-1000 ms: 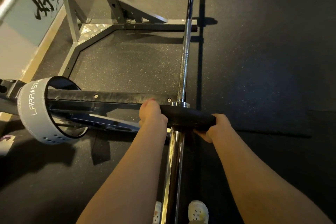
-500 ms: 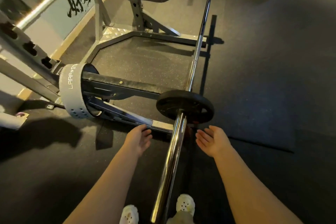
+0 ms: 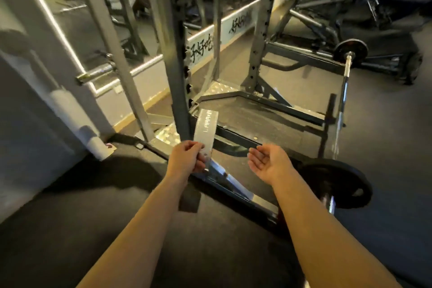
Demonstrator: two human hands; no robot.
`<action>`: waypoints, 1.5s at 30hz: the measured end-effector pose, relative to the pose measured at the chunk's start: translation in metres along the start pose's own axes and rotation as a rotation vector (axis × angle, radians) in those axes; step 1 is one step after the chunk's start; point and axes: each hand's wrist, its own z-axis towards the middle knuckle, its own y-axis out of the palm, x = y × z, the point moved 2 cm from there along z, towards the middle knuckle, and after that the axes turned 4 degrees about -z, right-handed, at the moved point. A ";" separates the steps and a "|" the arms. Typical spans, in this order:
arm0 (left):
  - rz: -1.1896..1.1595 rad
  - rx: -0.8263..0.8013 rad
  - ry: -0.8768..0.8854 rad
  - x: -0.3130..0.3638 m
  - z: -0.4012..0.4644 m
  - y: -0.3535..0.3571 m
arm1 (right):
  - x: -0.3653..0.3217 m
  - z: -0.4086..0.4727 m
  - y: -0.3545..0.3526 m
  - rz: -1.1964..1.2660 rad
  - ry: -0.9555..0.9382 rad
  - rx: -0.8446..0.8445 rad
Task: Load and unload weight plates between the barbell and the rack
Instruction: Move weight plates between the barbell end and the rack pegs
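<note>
Two hands out, one black plate on the bar's near end.

From the head view: the left hand (image 3: 187, 159) pinches the grey, lettered lifting belt (image 3: 205, 128) hanging on the grey steel rack (image 3: 177, 65), while the right hand (image 3: 268, 163) hovers palm-up, fingers relaxed, holding nothing. The round black weight plate (image 3: 336, 182) sits on the near sleeve of the chrome barbell (image 3: 343, 96) resting on the floor; another plate (image 3: 350, 51) shows at the far end. Loading looks done here; unloading remains, I'd judge.
</note>
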 end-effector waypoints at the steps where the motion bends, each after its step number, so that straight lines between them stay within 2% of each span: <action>1: 0.003 0.047 0.039 0.011 0.003 -0.040 | 0.006 -0.007 0.042 -0.024 -0.003 -0.050; 5: -0.009 0.167 0.194 0.054 0.007 -0.161 | 0.024 -0.041 0.182 -0.113 -0.036 -0.288; 11: -0.044 0.244 0.329 0.099 0.017 -0.277 | 0.025 -0.083 0.323 -0.213 -0.178 -0.488; 16: -0.061 0.341 0.439 0.136 0.047 -0.329 | 0.007 -0.094 0.407 -0.286 -0.265 -0.542; 20: -0.047 0.418 0.571 0.163 0.085 -0.358 | -0.010 -0.076 0.468 -0.276 -0.260 -0.561; 25: -0.003 0.442 0.677 0.216 0.171 -0.392 | -0.049 -0.033 0.554 -0.314 -0.311 -0.616; 30: -0.158 0.493 0.725 0.287 0.254 -0.429 | -0.116 0.009 0.637 -0.307 -0.431 -0.626; 34: -0.273 0.533 0.756 0.318 0.298 -0.464 | -0.152 0.019 0.698 -0.385 -0.604 -0.604; 39: -0.473 0.719 0.792 0.349 0.360 -0.509 | -0.170 0.026 0.753 -0.626 -0.933 -0.506; 43: -0.532 0.717 0.812 0.376 0.430 -0.550 | -0.193 0.031 0.809 -0.826 -1.282 -0.324; 45: -0.535 0.688 0.836 0.389 0.466 -0.569 | -0.208 0.036 0.844 -0.841 -1.479 -0.215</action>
